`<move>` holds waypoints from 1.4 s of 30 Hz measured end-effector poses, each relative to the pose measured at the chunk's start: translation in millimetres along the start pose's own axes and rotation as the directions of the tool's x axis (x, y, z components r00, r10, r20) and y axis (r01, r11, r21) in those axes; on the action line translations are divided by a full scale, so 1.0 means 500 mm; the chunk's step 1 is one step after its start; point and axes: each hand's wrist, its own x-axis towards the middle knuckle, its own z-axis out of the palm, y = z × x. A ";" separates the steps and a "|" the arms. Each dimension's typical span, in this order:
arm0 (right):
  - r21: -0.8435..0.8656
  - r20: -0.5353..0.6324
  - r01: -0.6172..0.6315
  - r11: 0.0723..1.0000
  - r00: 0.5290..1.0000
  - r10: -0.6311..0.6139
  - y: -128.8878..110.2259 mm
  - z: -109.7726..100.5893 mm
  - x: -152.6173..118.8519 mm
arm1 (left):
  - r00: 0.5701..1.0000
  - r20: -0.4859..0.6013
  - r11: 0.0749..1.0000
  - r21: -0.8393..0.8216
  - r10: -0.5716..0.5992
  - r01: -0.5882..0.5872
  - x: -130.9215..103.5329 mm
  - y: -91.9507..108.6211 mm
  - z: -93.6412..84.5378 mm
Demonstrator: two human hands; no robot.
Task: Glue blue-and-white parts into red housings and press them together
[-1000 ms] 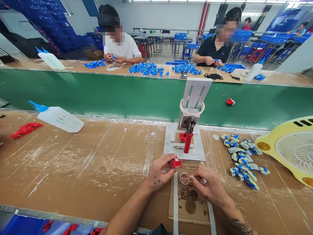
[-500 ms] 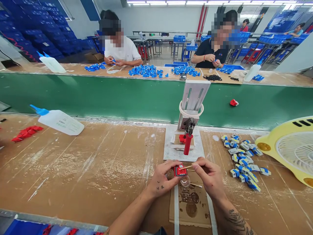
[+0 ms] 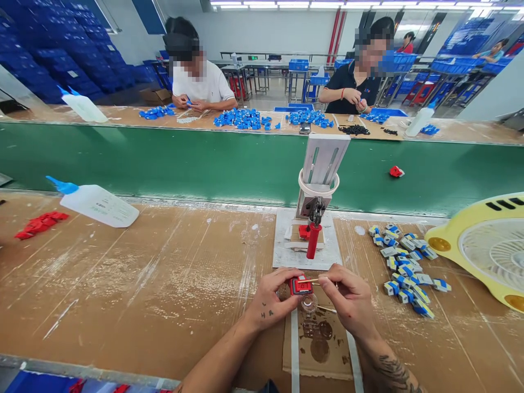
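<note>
Between the thumb and fingers of my left hand point(image 3: 272, 303) is a small red part point(image 3: 301, 286) with a dark edge. My right hand point(image 3: 347, 297) pinches a thin wooden stick point(image 3: 310, 280), whose tip lies over the face of the red part. Just below the part, a small clear round dish point(image 3: 309, 303) rests on a stained cardboard piece point(image 3: 327, 368). Another thin stick point(image 3: 326, 309) lies beside the dish, partly hidden by my right hand. A press with a red handle point(image 3: 313, 241) stands behind my hands, with a red piece point(image 3: 303, 232) on its base.
Blue, yellow and grey parts point(image 3: 405, 270) lie to the right, near a yellow fan point(image 3: 470, 229). A white bottle point(image 3: 100, 205) and red pieces point(image 3: 41, 225) are at the left. Beyond the green belt point(image 3: 184, 158), carrying a red piece point(image 3: 396, 171), two people handle small parts.
The stick has shifted slightly over the red part, and my left hand has tilted the part a little. The red piece on the belt has moved right.
</note>
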 end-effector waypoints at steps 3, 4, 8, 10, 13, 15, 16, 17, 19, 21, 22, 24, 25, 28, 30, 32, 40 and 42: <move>-0.037 -0.026 0.054 0.998 0.998 -0.055 0.001 -0.001 0.001 | 1.000 -0.003 1.000 0.022 -0.004 0.004 0.000 -0.001 0.000; -0.056 -0.032 0.072 0.996 0.997 -0.073 0.001 -0.002 0.001 | 1.000 -0.005 1.000 0.025 -0.007 0.007 0.000 -0.001 -0.001; -0.126 -0.039 0.137 0.983 0.989 -0.143 -0.001 -0.014 0.000 | 1.000 -0.020 0.999 0.034 -0.018 0.018 0.001 0.001 -0.002; -0.146 -0.035 0.161 0.976 0.985 -0.168 -0.003 -0.022 -0.001 | 0.999 -0.030 0.999 0.044 -0.022 0.024 0.003 0.004 -0.003; -0.146 -0.005 0.202 0.968 0.979 -0.205 -0.005 -0.034 -0.004 | 0.999 -0.030 0.997 0.065 -0.028 0.030 0.006 0.009 -0.004; -0.166 0.043 0.235 0.958 0.972 -0.231 -0.003 -0.038 -0.010 | 0.999 -0.031 0.996 0.086 -0.031 0.033 0.008 0.010 -0.007; -0.191 0.087 0.247 0.950 0.968 -0.234 0.000 -0.037 -0.015 | 0.999 -0.037 0.994 0.098 -0.035 0.038 0.008 0.010 -0.010; -0.225 0.140 0.253 0.941 0.964 -0.226 0.005 -0.035 -0.020 | 0.998 -0.045 0.993 0.111 -0.042 0.047 0.008 0.009 -0.012; -0.297 0.258 0.248 0.922 0.951 -0.173 0.017 -0.032 -0.029 | 0.996 -0.065 0.988 0.134 -0.063 0.071 0.008 0.005 -0.018; -0.358 0.337 0.227 0.906 0.936 -0.102 0.034 -0.044 -0.032 | 0.993 -0.083 0.985 0.144 -0.085 0.097 0.006 -0.003 -0.023; -0.392 0.348 0.206 0.897 0.935 -0.063 0.042 -0.060 -0.031 | 0.991 -0.091 0.984 0.142 -0.094 0.106 0.005 -0.008 -0.026; -0.481 0.328 0.154 0.863 0.945 0.014 0.055 -0.113 -0.023 | 0.988 -0.110 0.984 0.125 -0.110 0.124 0.003 -0.016 -0.029; -0.535 0.306 0.125 0.835 0.950 0.054 0.061 -0.149 -0.017 | 0.985 -0.119 0.985 0.109 -0.124 0.137 0.002 -0.020 -0.030; -0.670 0.400 0.225 0.707 0.912 0.089 0.078 -0.255 0.000 | 0.976 -0.127 0.983 0.032 -0.177 0.182 0.000 -0.024 -0.030; -0.682 0.497 0.294 0.670 0.858 0.130 0.093 -0.300 0.005 | 0.969 -0.122 0.976 -0.028 -0.216 0.214 -0.001 -0.025 -0.028; -0.640 0.515 0.265 0.721 0.844 0.147 0.108 -0.310 0.002 | 0.963 -0.122 0.969 -0.088 -0.239 0.230 -0.001 -0.026 -0.023; 0.539 0.177 -0.421 0.730 0.904 0.390 0.082 -0.144 -0.042 | 0.990 -0.118 0.953 -0.301 -0.075 0.036 -0.007 -0.022 -0.002; 0.676 0.252 -0.457 0.578 0.881 0.401 0.057 -0.103 -0.043 | 0.994 -0.104 0.957 -0.289 -0.038 0.007 -0.011 -0.016 -0.002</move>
